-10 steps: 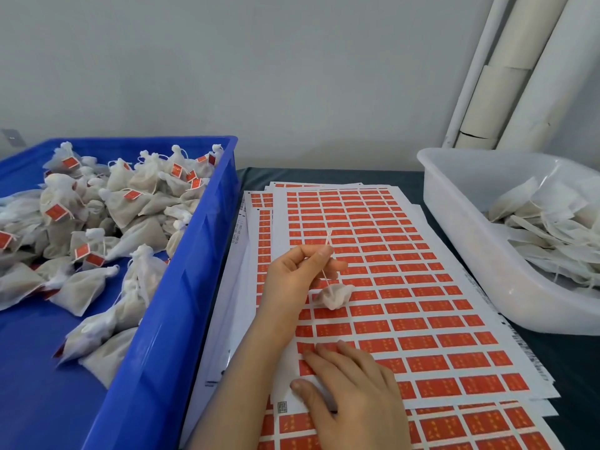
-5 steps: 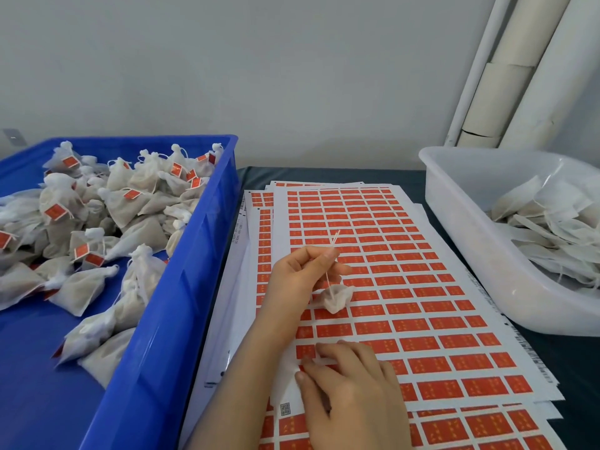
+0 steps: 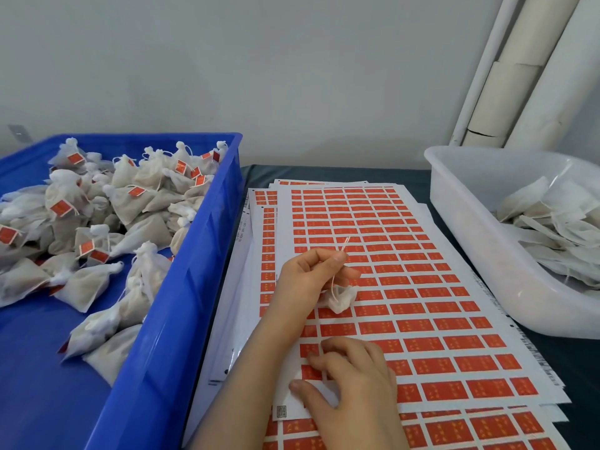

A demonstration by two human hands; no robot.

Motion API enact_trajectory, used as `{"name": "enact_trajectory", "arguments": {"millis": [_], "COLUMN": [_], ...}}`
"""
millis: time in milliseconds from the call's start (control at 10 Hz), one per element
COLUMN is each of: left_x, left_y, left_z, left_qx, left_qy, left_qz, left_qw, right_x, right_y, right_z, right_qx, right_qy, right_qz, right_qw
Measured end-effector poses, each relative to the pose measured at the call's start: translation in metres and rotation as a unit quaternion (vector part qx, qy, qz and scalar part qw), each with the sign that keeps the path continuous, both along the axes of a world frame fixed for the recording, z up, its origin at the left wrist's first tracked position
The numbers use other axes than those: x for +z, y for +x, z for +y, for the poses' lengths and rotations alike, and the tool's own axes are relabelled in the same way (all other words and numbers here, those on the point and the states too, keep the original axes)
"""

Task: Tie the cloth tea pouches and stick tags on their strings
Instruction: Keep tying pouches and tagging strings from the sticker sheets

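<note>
My left hand (image 3: 305, 280) pinches the string (image 3: 333, 284) of one tied pouch (image 3: 341, 298), which dangles just above the tag sheet (image 3: 422, 287). My right hand (image 3: 357, 384) rests bent fingers on the sheet's near corner, at a red tag; I cannot tell whether it grips one. This string has no tag yet. The blue bin (image 3: 181, 287) holds many tagged pouches; the white tub (image 3: 470, 238) holds flat untied ones.

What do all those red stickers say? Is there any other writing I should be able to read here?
No text here can be read.
Red stickers: gold marks, too blurred.
Sheet edge print: too small.
Square code on the sheet corner: not legible.
Tags in the blue bin: blurred.
</note>
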State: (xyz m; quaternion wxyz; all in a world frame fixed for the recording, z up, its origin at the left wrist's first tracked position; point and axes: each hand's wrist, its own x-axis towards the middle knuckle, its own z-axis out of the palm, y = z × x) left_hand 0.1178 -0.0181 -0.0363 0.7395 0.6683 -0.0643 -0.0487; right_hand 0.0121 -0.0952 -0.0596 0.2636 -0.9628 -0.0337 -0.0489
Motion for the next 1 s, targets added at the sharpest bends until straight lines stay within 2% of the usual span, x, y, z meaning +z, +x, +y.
{"name": "enact_trajectory", "arguments": {"millis": [100, 200, 300, 400, 600, 800, 900, 1000], "left_x": [-0.001, -0.002, -0.002, -0.001, -0.001, -0.002, -0.002, -0.002], "left_y": [0.000, 0.000, 0.000, 0.001, 0.000, 0.001, 0.001, 0.001], "left_z": [0.000, 0.000, 0.000, 0.000, 0.000, 0.000, 0.001, 0.001], "left_qx": [0.002, 0.006, 0.006, 0.004, -0.001, -0.003, -0.004, -0.004], "left_qy": [0.002, 0.006, 0.009, 0.006, 0.009, 0.007, 0.008, 0.009], "left_qz": [0.001, 0.001, 0.000, 0.001, -0.002, -0.004, -0.002, 0.000], "left_qw": [1.000, 1.000, 1.000, 1.000, 1.000, 1.000, 1.000, 1.000], "right_x": [0.006, 0.005, 0.001, -0.002, 0.001, 0.003, 0.004, -0.003], "right_y": [-0.001, -0.003, -0.003, -0.001, -0.003, -0.004, -0.004, -0.003], "right_z": [0.005, 0.006, 0.005, 0.007, 0.006, 0.004, 0.005, 0.009], "right_qx": [0.014, 0.004, -0.005, -0.015, -0.010, 0.014, 0.000, -0.001], "right_qy": [-0.059, -0.061, -0.060, -0.020, -0.009, 0.003, -0.051, -0.033], "right_qz": [-0.034, -0.102, -0.137, -0.148, -0.114, -0.030, -0.107, -0.160], "right_qw": [0.998, 0.993, 0.989, 0.989, 0.993, 0.999, 0.993, 0.987]}}
